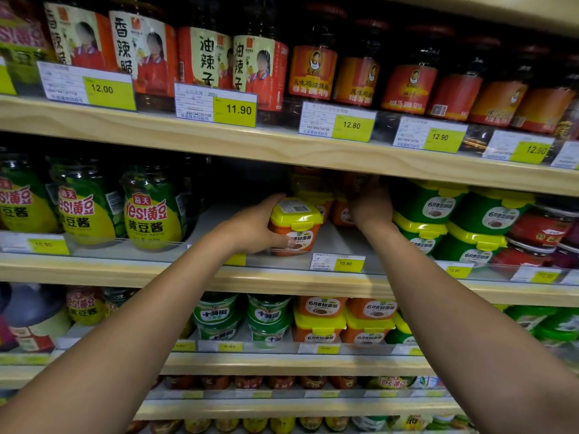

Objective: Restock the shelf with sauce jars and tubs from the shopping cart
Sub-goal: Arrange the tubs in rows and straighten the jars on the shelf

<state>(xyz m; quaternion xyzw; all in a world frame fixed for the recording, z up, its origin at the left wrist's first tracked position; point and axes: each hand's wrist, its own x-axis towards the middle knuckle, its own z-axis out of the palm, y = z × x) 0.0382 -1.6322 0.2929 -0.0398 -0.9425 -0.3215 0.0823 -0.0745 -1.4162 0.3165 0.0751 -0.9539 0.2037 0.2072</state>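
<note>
White-and-yellow paper price tags stand along the front of each row. In the top row they read 12.00 (87, 87), 11.90 (216, 105), 12.80 (337, 122) and 12.90 (429, 135). A smaller tag in the middle row reads 10.90 (337, 263). At the lower left sits a dark grey rounded object (31, 305), too blurred to identify, above a red-and-white carton (31, 341). A pink printed packet (18, 36) fills the top left corner.
</note>
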